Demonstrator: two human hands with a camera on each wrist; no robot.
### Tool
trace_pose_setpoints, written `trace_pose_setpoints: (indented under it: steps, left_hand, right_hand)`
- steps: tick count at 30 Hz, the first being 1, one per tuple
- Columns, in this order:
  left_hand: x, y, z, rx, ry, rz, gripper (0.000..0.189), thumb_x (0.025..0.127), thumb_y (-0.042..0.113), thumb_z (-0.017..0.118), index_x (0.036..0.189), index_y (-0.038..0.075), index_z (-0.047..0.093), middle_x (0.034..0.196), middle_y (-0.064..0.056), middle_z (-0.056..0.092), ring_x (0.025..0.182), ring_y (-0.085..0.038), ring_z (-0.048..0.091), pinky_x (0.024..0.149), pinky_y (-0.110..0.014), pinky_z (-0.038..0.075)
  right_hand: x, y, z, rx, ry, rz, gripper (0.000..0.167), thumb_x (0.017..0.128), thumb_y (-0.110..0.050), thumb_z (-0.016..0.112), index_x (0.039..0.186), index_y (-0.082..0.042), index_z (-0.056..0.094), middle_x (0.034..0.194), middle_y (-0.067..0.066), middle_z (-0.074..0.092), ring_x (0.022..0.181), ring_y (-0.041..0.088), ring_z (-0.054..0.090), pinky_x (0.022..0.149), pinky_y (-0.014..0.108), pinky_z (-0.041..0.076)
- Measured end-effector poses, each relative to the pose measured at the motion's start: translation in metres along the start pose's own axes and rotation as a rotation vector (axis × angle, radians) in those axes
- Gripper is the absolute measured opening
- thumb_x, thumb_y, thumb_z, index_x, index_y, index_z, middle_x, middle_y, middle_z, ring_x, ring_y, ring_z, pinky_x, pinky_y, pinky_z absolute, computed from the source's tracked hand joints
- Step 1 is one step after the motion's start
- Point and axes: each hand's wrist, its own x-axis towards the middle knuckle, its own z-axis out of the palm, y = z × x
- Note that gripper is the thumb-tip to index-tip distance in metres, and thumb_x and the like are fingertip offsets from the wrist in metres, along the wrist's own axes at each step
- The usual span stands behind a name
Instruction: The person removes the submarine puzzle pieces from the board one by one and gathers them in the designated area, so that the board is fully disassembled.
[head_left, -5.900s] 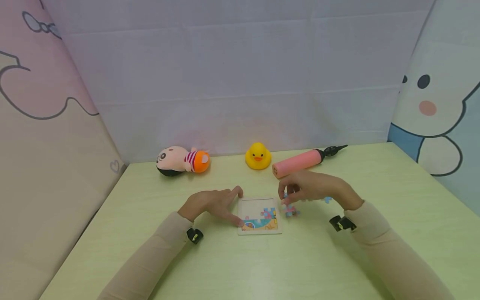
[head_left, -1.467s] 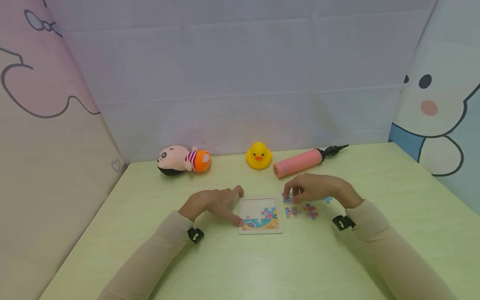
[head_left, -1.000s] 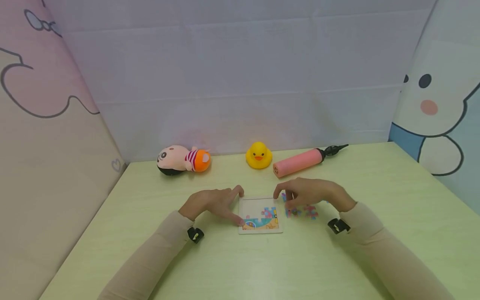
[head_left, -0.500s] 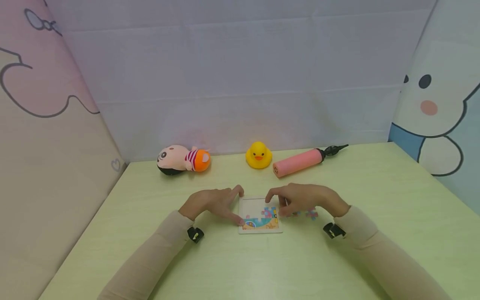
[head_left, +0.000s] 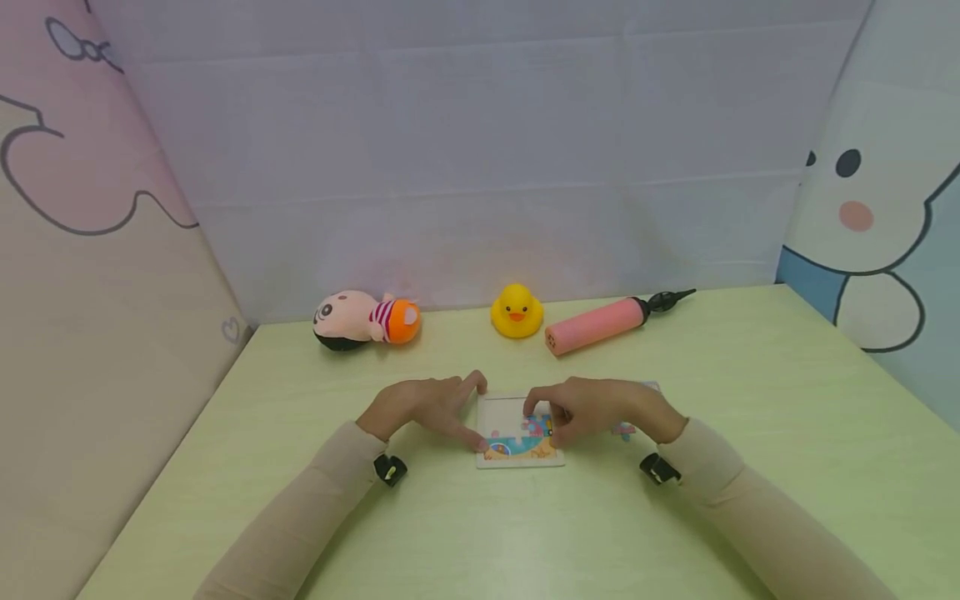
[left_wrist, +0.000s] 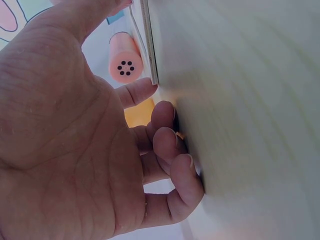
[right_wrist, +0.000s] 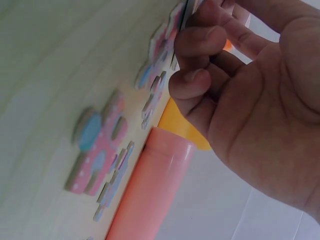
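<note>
In the head view a shallow puzzle tray (head_left: 502,411) lies mid-table, with joined jigsaw pieces (head_left: 517,447) along its bottom and right side. My left hand (head_left: 429,408) holds the tray's left edge, forefinger at the far corner and thumb at the near one. The left wrist view shows that forefinger against the tray edge (left_wrist: 150,50), other fingers bent onto the table. Over the tray's right side, my right hand (head_left: 600,404) has forefinger and thumb apart around a blue-pink jigsaw piece (head_left: 536,426). Its fingertips are partly hidden in the right wrist view.
Loose pink-and-blue puzzle pieces (right_wrist: 97,145) lie on the table right of the tray, partly covered by my right hand in the head view. Behind stand a yellow rubber duck (head_left: 517,312), a pink hand pump (head_left: 596,326) and a soft doll (head_left: 367,321) lying on its side.
My right hand has moved left and nearer, from the loose pieces to the tray's right side. One loose piece shifted rightward earlier. My left hand has kept its hold on the tray.
</note>
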Motion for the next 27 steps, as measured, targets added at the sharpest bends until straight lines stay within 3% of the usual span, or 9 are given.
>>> trace_pose_setpoints:
  steps: [27]
  left_hand:
    - [-0.0004, 0.0013, -0.0002, -0.002, 0.0, 0.0, 0.081, 0.08, 0.062, 0.075, 0.137, 0.025, 0.031, 0.11, -0.003, 0.052, 0.099, -0.022, 0.056, 0.088, -0.041, 0.044]
  right_hand:
    - [-0.0001, 0.0015, 0.0037, 0.022, 0.002, -0.007, 0.036, 0.091, -0.01, 0.071, 0.121, -0.018, 0.052, 0.071, -0.005, 0.055, 0.063, 0.008, 0.05, 0.065, 0.025, 0.042]
